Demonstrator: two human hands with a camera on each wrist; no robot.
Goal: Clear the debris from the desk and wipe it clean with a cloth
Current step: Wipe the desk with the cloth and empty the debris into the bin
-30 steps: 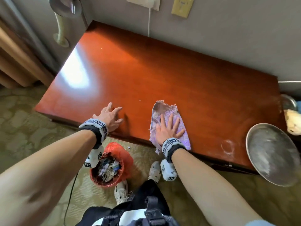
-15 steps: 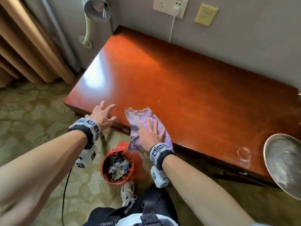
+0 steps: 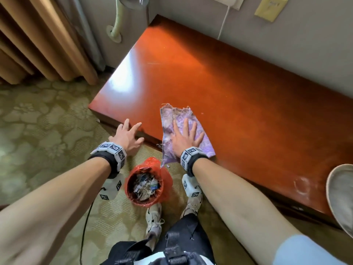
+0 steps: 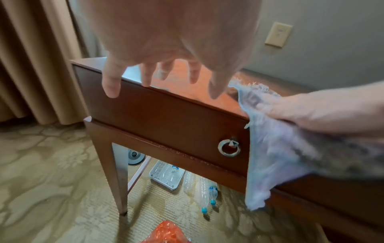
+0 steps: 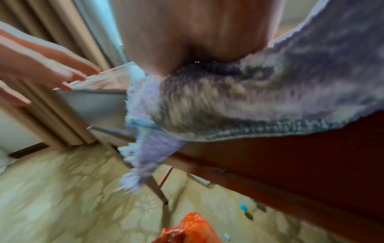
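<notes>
While the left hand point(image 3: 127, 138) hovers spread-fingered, the right hand point(image 3: 186, 137) presses flat on the cloth point(image 3: 177, 119) at the desk point(image 3: 248, 104) edge.

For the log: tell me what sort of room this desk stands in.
Probably a hotel room or bedroom. Heavy tan curtains hang to a flower-patterned carpet, the glossy wooden desk stands against a wall with a socket, and a small red-lined waste bin stands at the person's feet.

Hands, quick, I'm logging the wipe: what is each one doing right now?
Left hand: open, fingers spread at the desk's front edge, holding nothing.
Right hand: open, flat, pressing the purple cloth on the desk.
</notes>
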